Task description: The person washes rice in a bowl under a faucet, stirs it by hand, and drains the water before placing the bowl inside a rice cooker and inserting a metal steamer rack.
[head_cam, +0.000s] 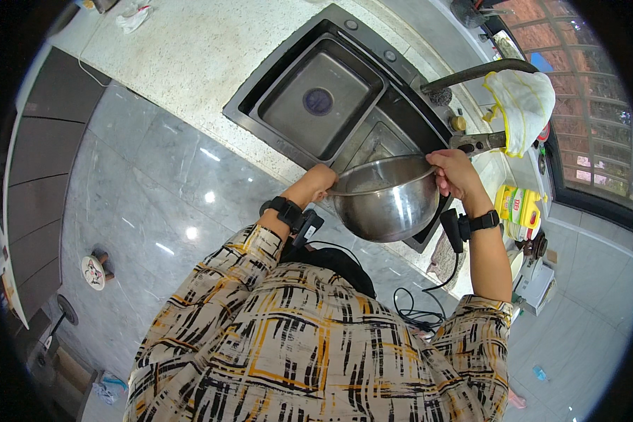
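Note:
A stainless steel bowl (387,211) is held between both hands, tilted over the near end of a dark kitchen sink (290,155). My left hand (320,182) grips its left rim. My right hand (452,174) holds the opposite rim, thumb on top. Something pale, perhaps liquid or grains, lies inside the bowl; I cannot tell which. Beyond the bowl sits a rectangular metal basin (295,113) with a round drain strainer (317,101). A faucet (477,141) reaches close to my right hand, and a white cloth with yellow edging (525,105) hangs over it.
A speckled stone countertop (190,58) surrounds the sink. On the right stand a yellow detergent jug (518,205) and a folded towel (446,258). A black cable (419,314) hangs from my right wrist strap. A small stool (94,271) stands on the tiled floor at left.

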The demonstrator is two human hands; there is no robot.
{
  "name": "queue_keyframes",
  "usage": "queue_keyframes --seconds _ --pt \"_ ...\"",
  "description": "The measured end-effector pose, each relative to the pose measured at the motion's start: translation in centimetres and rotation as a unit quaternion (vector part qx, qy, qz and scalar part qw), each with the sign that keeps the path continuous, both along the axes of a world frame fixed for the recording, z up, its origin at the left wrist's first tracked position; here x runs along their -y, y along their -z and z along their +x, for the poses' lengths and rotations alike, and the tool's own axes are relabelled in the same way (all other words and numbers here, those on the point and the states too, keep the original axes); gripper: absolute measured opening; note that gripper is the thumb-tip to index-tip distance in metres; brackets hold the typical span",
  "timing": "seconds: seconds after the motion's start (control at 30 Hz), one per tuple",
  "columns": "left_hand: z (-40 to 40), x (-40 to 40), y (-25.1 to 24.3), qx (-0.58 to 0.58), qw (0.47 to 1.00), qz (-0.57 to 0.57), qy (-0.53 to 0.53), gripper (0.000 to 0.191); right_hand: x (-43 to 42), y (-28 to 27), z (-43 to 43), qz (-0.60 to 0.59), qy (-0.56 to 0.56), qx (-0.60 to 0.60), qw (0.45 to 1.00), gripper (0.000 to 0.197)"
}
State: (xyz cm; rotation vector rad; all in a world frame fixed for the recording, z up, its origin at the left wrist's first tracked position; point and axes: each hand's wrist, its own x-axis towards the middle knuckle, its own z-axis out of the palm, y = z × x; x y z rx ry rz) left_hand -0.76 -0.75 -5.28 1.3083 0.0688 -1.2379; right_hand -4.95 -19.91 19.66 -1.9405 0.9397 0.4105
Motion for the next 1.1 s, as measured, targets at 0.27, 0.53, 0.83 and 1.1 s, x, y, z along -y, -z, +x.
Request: queue_keyframes --seconds 0.27,0.53,0.83,1.1 --pt "-0.2 0.2 -0.8 0.022 0.999 0.024 0.031 0.021 0.9 0.2 -0.5 0.003 0.005 0.002 1.000 0.016" --pt "-1.3 0.6 -2.4 0.046 0.997 -0.055 0.026 0.016 3.1 0.5 -7.5 -0.029 0.066 -0.001 0.997 0.038" --pt "-3.1 -0.1 -4.4 -0.031 0.984 -0.037 0.172 0.028 4.2 2.8 -13.0 0.032 0.049 0.080 0.995 0.033" --pt "-5.1 1.1 -5.4 0.006 0.998 -0.059 0.023 0.035 7.5 3.5 -12.1 0.041 -0.055 0.112 0.991 0.032"
